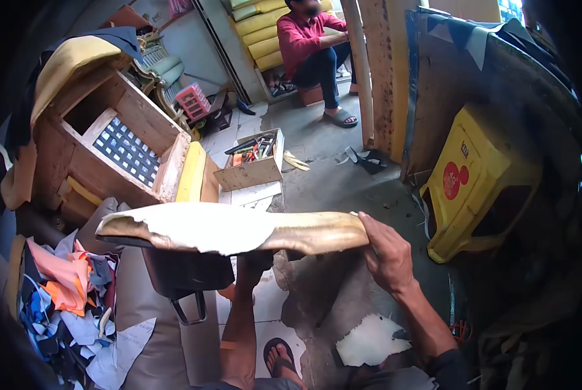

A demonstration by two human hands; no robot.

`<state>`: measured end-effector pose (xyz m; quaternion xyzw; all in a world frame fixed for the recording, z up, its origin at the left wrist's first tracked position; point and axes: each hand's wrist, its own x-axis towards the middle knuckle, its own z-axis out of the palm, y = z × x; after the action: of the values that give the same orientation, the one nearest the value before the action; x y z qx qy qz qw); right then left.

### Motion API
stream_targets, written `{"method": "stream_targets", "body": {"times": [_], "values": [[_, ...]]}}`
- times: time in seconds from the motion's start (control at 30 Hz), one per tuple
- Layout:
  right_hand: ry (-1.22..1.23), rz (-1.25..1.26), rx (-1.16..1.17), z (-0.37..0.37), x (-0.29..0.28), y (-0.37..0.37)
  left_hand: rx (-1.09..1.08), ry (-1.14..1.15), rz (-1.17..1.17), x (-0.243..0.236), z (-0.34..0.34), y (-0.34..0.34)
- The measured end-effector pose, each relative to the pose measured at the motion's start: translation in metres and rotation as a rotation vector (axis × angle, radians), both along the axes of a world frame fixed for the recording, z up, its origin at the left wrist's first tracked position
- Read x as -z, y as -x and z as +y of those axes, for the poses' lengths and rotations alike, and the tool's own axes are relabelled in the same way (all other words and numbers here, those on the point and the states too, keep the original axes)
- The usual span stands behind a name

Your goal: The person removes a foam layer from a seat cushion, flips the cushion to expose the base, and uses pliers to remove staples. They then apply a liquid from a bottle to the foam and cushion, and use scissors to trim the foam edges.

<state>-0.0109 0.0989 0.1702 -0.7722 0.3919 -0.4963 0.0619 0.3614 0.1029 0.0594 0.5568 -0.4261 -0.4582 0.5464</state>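
A long motorcycle seat (317,233) of bare yellowish-brown foam lies across the middle of the view. Its left part and centre carry a torn-edged white layer (200,224), and a dark base edge shows at the left. My right hand (388,255) is closed round its right end, thumb on top. My left forearm rises from the lower edge, and my left hand (257,262) is in shadow under the seat, its fingers hidden. Below the seat's left half is a black boxy part (187,273) with a loop-shaped bracket.
A wooden armchair frame (119,140) with webbing stands left, near a toolbox (252,159). Fabric scraps (76,299) heap at lower left beside grey upholstery (145,318). A yellow plastic stool (473,179) is right. A seated person (314,49) is behind; a white scrap (372,341) lies on the floor.
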Motion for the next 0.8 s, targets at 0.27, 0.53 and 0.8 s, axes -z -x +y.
{"method": "stream_targets", "body": {"times": [0.27, 0.53, 0.8], "values": [[-0.294, -0.166, 0.028, -0.062, 0.043, 0.024, -0.091, 0.16, -0.043, 0.029, -0.043, 0.048], [-1.307, -1.381, -0.138, 0.0, 0.148, 0.081, 0.059, 0.421, -0.888, 0.116, -0.091, 0.112], [-1.186, -0.447, 0.177, -0.021, 0.209, 0.091, 0.458, 0.092, -1.093, 0.128, -0.077, 0.137]]}}
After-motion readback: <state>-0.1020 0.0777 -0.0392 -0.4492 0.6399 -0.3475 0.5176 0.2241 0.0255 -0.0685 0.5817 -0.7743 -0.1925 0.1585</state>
